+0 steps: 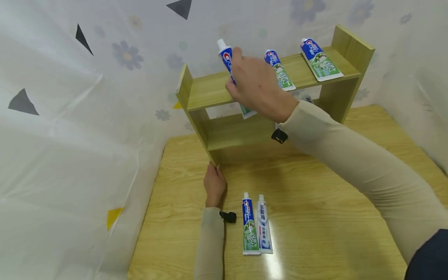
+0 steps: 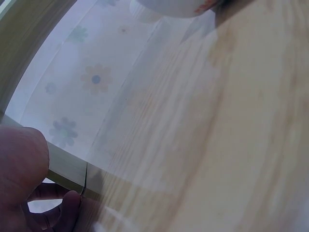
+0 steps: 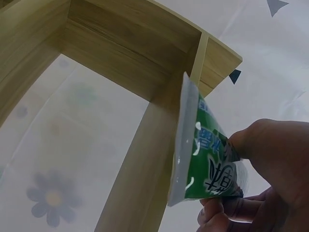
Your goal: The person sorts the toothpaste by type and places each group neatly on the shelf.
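Observation:
My right hand (image 1: 257, 83) grips a blue-and-green toothpaste tube (image 1: 226, 57) in front of the upper board of a two-tier wooden shelf (image 1: 210, 88). The tube's white cap points up, and its flat end hangs below the board's front edge. In the right wrist view, thumb and fingers pinch the tube (image 3: 205, 154) near its green part. Low at the shelf's left side panel, my left hand (image 1: 214, 186) holds the panel's bottom end. The left wrist view shows thumb and fingers around that wooden edge (image 2: 67, 171).
Two matching tubes, one in the middle (image 1: 280, 72) and one at the right (image 1: 320, 60), lie on the upper board. Another tube (image 1: 307, 99) is partly hidden on the lower tier. A blue-green tube (image 1: 249, 229) and a white tube (image 1: 264, 227) lie side by side on the table (image 1: 315, 217).

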Demonstrator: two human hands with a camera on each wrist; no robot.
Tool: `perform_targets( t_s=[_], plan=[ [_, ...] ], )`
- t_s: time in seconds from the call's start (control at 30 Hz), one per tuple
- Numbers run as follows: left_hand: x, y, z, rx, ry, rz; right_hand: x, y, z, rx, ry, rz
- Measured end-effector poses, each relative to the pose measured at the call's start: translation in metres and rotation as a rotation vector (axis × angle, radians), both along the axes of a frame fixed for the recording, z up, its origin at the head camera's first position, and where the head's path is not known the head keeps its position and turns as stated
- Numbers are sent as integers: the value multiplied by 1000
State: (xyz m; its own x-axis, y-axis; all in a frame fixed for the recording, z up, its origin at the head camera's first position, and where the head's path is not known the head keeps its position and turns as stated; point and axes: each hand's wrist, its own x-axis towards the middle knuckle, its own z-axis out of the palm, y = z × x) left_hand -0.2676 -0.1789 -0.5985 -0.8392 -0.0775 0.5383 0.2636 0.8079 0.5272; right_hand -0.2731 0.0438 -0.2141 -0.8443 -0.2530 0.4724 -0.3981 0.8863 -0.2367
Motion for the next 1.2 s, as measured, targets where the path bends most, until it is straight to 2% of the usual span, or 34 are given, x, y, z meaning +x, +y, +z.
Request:
perform_targets(
  t_s=[0.17, 0.27, 0.33, 0.4, 0.5, 0.6, 0.63, 0.8, 0.83, 0.87, 0.93, 1.03, 1.2],
  plan=[
    [-5, 0, -6, 17, -32, 16, -9, -4, 2, 3, -27, -10],
    [-8, 0, -12, 26, -28, 21, -16, -5, 4, 0, -42, -10],
    [-7, 0, -8, 20, -15, 19, -20, -6, 7, -8, -67, -16],
    [-2, 3, 0, 8, -12, 21, -25, -7, 10, -16, -99, -25],
    [7, 7, 17, -16, -44, 27, -32, -9, 12, -26, -145, -40],
    [12, 11, 26, -26, -82, 39, -39, -10, 12, -29, -172, -45],
    [9, 10, 21, -22, -84, 42, -41, -11, 12, -32, -180, -47],
    [9, 9, 18, -12, -76, 22, -53, -14, 12, -25, -222, -62],
    [9, 9, 18, -7, -72, 19, -55, -15, 12, -21, -233, -64],
    [12, 10, 23, -2, -72, 13, -57, -15, 11, -16, -242, -66],
    [11, 9, 21, 12, -66, 7, -60, -17, 10, -5, -260, -75],
    [5, 5, 10, 1, -32, 20, -64, -17, 8, 3, -273, -91],
    [1, 3, 4, 13, -1, 13, -66, -14, 5, -8, -282, -103]
  ],
)
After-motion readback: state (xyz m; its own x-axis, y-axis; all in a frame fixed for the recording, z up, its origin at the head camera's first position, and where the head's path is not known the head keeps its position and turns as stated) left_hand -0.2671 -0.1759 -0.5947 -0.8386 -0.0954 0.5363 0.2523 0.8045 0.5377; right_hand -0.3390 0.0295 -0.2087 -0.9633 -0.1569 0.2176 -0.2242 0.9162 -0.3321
